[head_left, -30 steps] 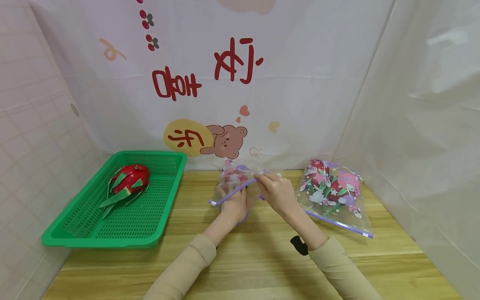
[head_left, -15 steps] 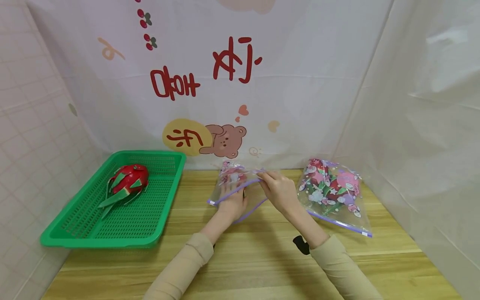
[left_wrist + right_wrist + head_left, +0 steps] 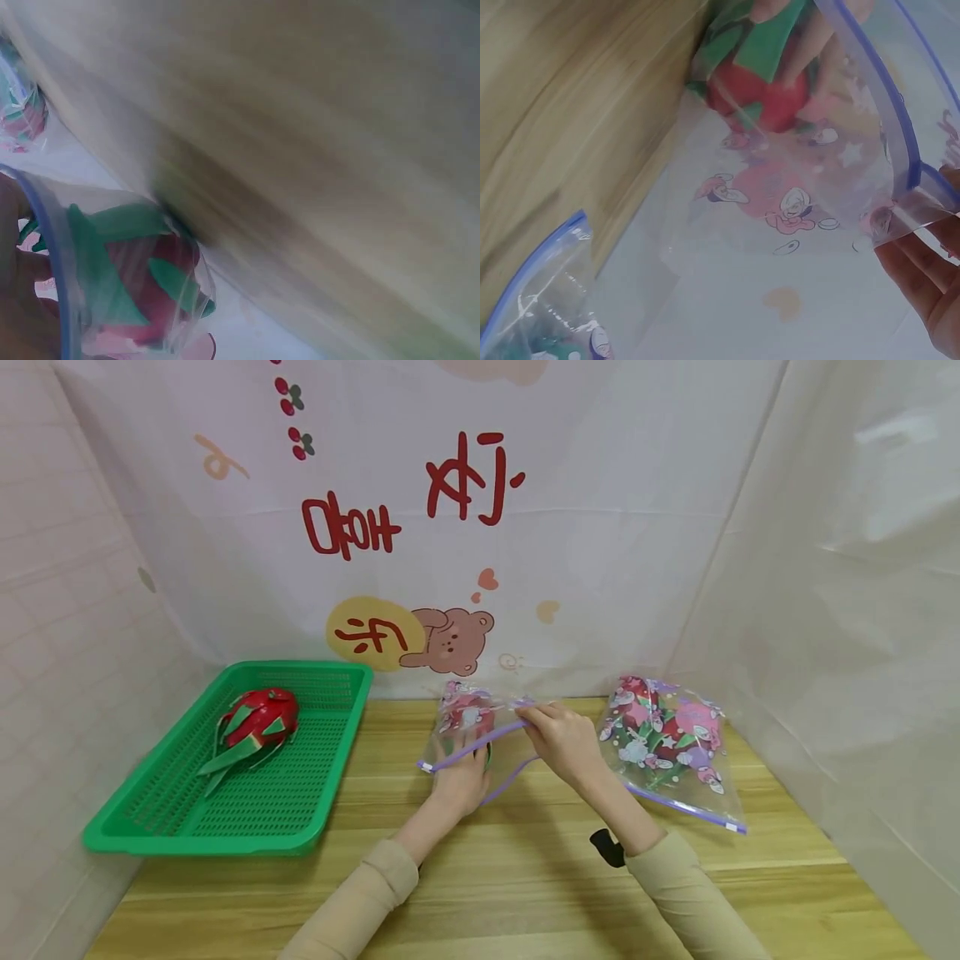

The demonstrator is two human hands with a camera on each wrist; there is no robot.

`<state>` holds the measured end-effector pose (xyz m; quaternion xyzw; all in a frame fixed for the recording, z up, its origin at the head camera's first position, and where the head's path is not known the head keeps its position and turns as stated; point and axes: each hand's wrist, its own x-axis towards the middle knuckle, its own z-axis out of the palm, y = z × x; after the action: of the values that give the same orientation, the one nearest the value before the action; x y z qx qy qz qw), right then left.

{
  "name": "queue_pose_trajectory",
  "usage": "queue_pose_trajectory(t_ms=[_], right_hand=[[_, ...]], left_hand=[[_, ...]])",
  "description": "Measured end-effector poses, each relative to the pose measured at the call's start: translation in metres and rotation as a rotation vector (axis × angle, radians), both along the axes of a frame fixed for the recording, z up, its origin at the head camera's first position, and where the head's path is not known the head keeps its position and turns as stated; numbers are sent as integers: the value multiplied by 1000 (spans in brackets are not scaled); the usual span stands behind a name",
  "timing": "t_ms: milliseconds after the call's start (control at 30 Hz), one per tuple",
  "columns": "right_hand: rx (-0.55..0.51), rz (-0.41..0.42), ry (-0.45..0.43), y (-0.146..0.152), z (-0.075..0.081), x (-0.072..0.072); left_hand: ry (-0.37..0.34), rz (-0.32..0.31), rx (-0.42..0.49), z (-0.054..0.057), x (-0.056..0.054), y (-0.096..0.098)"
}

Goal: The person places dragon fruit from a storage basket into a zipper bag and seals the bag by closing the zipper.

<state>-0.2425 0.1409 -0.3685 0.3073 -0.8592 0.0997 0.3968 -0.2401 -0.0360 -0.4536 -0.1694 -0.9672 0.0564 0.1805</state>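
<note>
From my remote seat I watched the left hand (image 3: 459, 781) reach into the mouth of the purple-rimmed bag (image 3: 476, 746), its fingers straight and spread apart. Just beyond those fingers, inside the bag, lay the red fruit (image 3: 744, 88) with green leaves; on the right wrist feed one finger overlapped its side and a leaf showed between two others, though I could not make out how firmly they touched, through the plastic. The right hand (image 3: 561, 739) had its thumb and fingers pinched together on the bag's rim, at the right end of the mouth, lifting that edge so the two purple strips stood apart. A black wrist strap (image 3: 607, 848) sat below that hand, nearer me than the bag. To the right of the bag, and apart from it, the second bag (image 3: 684, 803) lay on the wooden table (image 3: 525, 893) with red and green things inside. Well to the left of the bag stood the green basket (image 3: 217, 846), holding another red fruit (image 3: 264, 714). Behind the bag hung a printed white cloth (image 3: 615, 543).
</note>
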Motion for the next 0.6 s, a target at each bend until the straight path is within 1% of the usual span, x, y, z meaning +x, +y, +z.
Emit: queue_pose_trajectory(t_ms=[133, 267, 333, 467, 533, 600], right_hand=[[3, 26, 23, -3, 5, 1], [-6, 34, 37, -6, 8, 2], [-15, 32, 43, -7, 9, 2], [-38, 39, 55, -8, 10, 0], [-46, 44, 60, -9, 10, 0], [-52, 46, 56, -9, 11, -1]], left_hand=[[-17, 19, 4, 2, -4, 2], [-75, 36, 21, 7, -11, 6], [-126, 46, 51, 9, -15, 8], [-211, 51, 171, 13, -21, 9], [-228, 47, 204, 15, -22, 9], [-213, 40, 195, 16, -21, 8]])
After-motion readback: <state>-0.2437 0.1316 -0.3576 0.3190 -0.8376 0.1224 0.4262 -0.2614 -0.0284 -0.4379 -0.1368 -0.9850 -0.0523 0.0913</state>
